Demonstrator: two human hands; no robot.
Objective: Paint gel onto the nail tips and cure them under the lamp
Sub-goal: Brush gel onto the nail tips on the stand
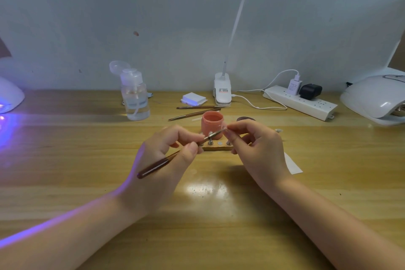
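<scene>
The nail tip [228, 132] sat pinched between the thumb and forefinger of the right hand [257, 151], held just above the wooden holder [219, 146] and in front of the open pink gel jar [213, 124]; it was too small and blurred to tell how much of it was coated. The brush [175, 154] met it from the eight o'clock side, its fine end touching or almost touching the tip, its dark handle slanting down across the left hand [163, 160], whose thumb and fingers gripped it like a pen. The two hands were close together, nearly meeting over the holder, which carried small metal pegs and lay on the wooden table [87, 160]. At twelve o'clock from the jar stood a white clip lamp [222, 91], with two spare brushes [197, 110] lying between them and a small white pad stack [194, 98] nearby. A clear pump bottle [134, 96] stood at ten o'clock. At three o'clock lay a power strip [306, 103] and beyond it a white curing lamp [377, 98]; at nine o'clock another curing lamp [9, 94] cast violet light over the table.
</scene>
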